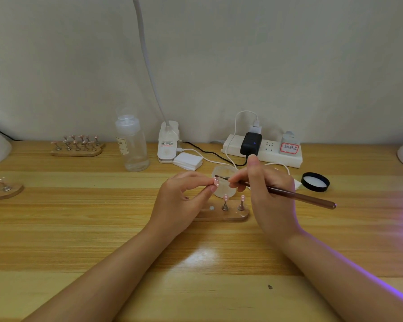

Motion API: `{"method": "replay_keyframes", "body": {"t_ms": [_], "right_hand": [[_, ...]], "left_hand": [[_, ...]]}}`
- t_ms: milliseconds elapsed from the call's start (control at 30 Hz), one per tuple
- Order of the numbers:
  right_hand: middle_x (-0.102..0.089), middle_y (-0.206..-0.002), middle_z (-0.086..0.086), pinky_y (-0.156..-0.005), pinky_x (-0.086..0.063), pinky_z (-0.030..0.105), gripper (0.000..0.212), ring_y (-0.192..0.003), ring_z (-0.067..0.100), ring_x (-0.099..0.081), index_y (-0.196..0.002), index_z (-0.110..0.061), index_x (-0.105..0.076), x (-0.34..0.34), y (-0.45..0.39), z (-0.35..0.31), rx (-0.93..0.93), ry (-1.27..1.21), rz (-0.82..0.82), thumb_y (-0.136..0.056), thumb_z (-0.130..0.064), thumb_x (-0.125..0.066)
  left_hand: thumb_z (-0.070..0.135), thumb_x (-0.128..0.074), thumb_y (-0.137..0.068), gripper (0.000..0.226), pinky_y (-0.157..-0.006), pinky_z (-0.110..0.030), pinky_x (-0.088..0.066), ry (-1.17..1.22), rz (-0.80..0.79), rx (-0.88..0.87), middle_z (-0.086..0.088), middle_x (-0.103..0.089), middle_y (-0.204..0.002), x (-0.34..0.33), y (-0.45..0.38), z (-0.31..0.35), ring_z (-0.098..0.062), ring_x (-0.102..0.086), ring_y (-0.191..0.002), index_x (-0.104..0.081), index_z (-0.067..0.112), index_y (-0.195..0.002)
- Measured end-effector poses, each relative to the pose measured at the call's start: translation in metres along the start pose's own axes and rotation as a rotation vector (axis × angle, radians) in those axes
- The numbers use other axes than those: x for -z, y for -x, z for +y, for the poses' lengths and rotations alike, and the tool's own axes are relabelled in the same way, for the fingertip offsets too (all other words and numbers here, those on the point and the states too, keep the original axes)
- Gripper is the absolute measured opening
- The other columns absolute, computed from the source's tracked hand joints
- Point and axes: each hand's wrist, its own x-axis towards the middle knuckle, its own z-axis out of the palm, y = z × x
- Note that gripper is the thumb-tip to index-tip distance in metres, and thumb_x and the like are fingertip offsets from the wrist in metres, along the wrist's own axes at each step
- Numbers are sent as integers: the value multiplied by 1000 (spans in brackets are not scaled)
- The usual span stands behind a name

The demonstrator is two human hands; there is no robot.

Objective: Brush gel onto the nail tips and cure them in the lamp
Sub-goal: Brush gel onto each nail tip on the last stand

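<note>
Wood-grained and pale yellow, the desk [79, 240] runs the full width under a plain white wall, and a white gooseneck clip lamp [168, 145] stands at its back edge with its neck rising out of view. To the right of that lies a white power strip [272, 152] carrying a black adapter [251, 144] and a white charger plug, with cables trailing forward. A clear plastic pump bottle [132, 145] stands left of the lamp base, and a small stack of white wipe pads [188, 161] lies just in front of the base. Two curved wooden holder boards with rows of pink nail tips on metal stands [78, 145] sit at the back left, and another such board [2, 188] is cut off by the left edge. Near the middle, a small wooden base [221, 213] holds two metal stands with pink nail tips [233, 202], partly behind the hands. The left hand [184, 201] pinches one pink, white-dotted nail tip [216, 181] between thumb and forefinger, raised above that base. The right hand [268, 194] grips a slim brown-handled gel brush [296, 195] like a pen, thumb upright, its dark bristles touching or just beside the held tip. Behind them sits a small clear gel jar [223, 173], its black lid [315, 181] lying apart to the right. Purple light falls along the right edge.
</note>
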Motion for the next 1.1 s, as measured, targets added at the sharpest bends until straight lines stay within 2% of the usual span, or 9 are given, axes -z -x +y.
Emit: {"method": "replay_keyframes", "body": {"t_ms": [167,267,467,667,900,1100], "right_hand": [[-67,-65,-4,-60,-47,16,40,-61,5,-62,-63,-25,-66,-1,0,2,15,7,6,-88,-40,-39],[-67,-66,-4,-60,-47,16,41,-60,6,-62,-63,-25,-66,-1,1,2,16,1,6,-89,-39,-38],[-67,-61,-5,-59,-46,15,42,-59,6,-62,-62,-20,-67,0,2,1,22,-31,-7,-88,-36,-39],[-64,-53,-8,-54,-45,15,41,-52,4,-59,-58,-19,-66,0,3,0,8,-40,-1,-91,-20,-42],[-63,-53,-2,-56,-45,19,41,-53,7,-59,-59,-17,-66,-1,2,-3,-16,-72,67,-90,-23,-40],[-65,-57,-4,-58,-46,15,39,-56,5,-60,-61,-17,-67,-2,3,-2,-50,-67,42,-90,-25,-41]], "left_hand": [[9,-70,-77,14,-71,-18,-50,-5,2,-4,18,-64,-83,-1,-1,0,-1,-61,-85,-72,17,-88],[8,-70,-77,16,-73,-20,-50,-5,3,-12,17,-64,-82,0,-1,0,-3,-61,-84,-71,17,-89],[7,-70,-76,18,-72,-15,-48,-5,14,-13,20,-63,-81,0,0,0,2,-60,-84,-70,21,-87],[7,-70,-77,21,-73,-22,-51,-5,10,-11,17,-64,-83,0,0,0,-3,-60,-87,-69,21,-93],[8,-70,-76,19,-70,-22,-51,13,21,-8,15,-65,-83,-1,0,0,-4,-61,-85,-70,21,-91],[9,-70,-76,18,-74,-18,-50,1,17,-12,17,-65,-83,-1,-1,-1,-3,-62,-85,-70,21,-89]]}}
